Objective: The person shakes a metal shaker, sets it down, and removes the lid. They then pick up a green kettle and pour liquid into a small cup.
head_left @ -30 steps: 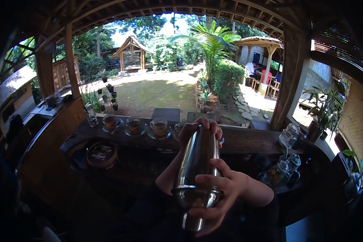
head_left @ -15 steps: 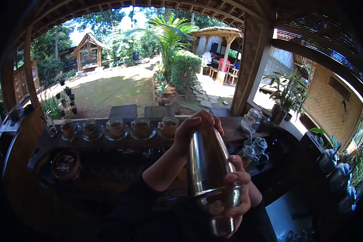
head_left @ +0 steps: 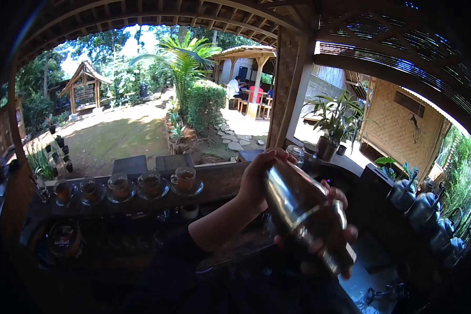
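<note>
A shiny metal shaker (head_left: 298,196) is held tilted between both hands, its wide end up and left and its narrow end down and right. My left hand (head_left: 259,175) wraps over the wide top end. Around the lower part are the fingers of my right hand (head_left: 340,209), slightly blurred. Left of the shaker, a row of several glass cups on saucers stands on the wooden counter, among them a cup with brown drink (head_left: 184,179). A glass jar (head_left: 296,153) is partly hidden behind the shaker.
A round labelled tin (head_left: 64,238) sits on the lower shelf at left. Several metal kettles (head_left: 423,209) line the right side. A sink (head_left: 369,285) is at lower right. A potted plant (head_left: 327,149) stands behind the counter. People sit under a far shelter.
The shaker and both hands have moved right in view, and the shaker leans further, its lower end swung right. The view has turned right, shifting the cups and background left.
</note>
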Demonstrator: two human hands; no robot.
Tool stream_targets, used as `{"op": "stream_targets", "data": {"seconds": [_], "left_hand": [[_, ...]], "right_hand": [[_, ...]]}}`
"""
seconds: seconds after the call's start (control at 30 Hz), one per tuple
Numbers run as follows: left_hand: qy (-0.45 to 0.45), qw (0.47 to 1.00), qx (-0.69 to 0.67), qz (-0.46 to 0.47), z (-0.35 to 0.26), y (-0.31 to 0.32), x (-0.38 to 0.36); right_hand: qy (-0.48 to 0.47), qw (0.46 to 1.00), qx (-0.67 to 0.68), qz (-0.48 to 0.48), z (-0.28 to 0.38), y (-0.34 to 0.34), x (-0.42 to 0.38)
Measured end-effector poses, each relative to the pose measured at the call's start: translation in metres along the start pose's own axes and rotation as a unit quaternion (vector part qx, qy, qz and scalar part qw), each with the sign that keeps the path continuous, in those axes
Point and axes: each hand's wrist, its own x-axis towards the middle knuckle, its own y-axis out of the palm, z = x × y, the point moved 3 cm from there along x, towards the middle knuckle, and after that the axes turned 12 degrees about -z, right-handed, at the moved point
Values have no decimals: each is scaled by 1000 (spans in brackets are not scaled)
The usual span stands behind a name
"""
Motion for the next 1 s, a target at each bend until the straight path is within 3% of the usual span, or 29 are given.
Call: {"op": "stream_targets", "data": {"seconds": [0.03,0.07,0.1,0.13,0.17,0.23,0.27,0.3,0.37,0.4,0.43,0.47,0.5,0.53,0.57,0.63,0.67,0.7,0.73,0.77,0.8,0.83,0.87,0.9,0.93,0.97,1.0], "left_hand": [[-26,996,-20,-83,19,-13,15],[-67,988,-21,-137,33,-22,19],[-106,976,-21,-190,42,-27,20],[-150,947,-33,-283,50,-31,20],[-149,945,-32,-288,53,-36,19],[-108,985,-58,-119,50,-23,28],[-98,988,-102,-60,49,-14,28],[-30,997,-62,-18,38,3,20],[-6,991,-29,133,27,32,12],[-12,993,-5,121,31,30,19],[-22,999,23,16,36,27,24],[-92,996,-2,-8,50,15,40],[-160,986,-30,-30,69,-9,62],[-179,980,-18,-85,86,-37,82],[-187,973,31,-129,84,-44,82],[-179,978,8,-107,78,-43,89],[-171,980,10,-104,77,-39,95],[-74,995,29,-66,68,-24,93],[20,998,45,-30,61,-7,86],[25,999,32,27,48,15,74],[65,992,46,101,36,36,57],[102,978,58,171,31,48,47],[107,979,60,162,35,47,50],[76,993,57,72,46,36,61],[49,997,63,6,62,19,80],[22,996,71,-57,80,-4,101],[-35,997,67,-27,99,-29,119]], "right_hand": [[17,995,-94,27,-11,-22,-6],[-50,956,-288,14,-24,-35,-4],[-5,871,-482,88,-26,-42,5],[85,901,-422,50,-40,-49,6],[173,918,-357,10,-53,-53,4],[-18,953,-302,-15,-30,-52,8],[142,989,27,5,-27,-55,-2],[124,990,21,-60,12,-26,14],[47,988,150,-9,30,-24,15],[69,993,84,-53,26,-23,14],[91,991,17,-97,22,-23,13],[-29,983,-180,-6,-9,-52,8],[-70,952,-297,3,-13,-52,19],[2,918,-395,22,-39,-69,8],[124,916,-381,-13,-70,-94,-10],[107,930,-350,21,-80,-97,-4],[37,939,-339,43,-77,-99,-3],[-30,942,-327,64,-68,-104,-8],[-33,921,-363,134,-33,-82,14],[-34,922,-362,137,-2,-66,17],[166,984,-61,3,22,-60,14],[346,895,248,-132,28,-60,7],[351,894,245,-133,12,-69,3],[165,981,33,-92,-12,-86,2],[-36,982,-181,-41,-29,-93,2],[-54,951,-301,-31,-43,-96,5],[-73,905,-418,-21,-57,-100,7]]}}
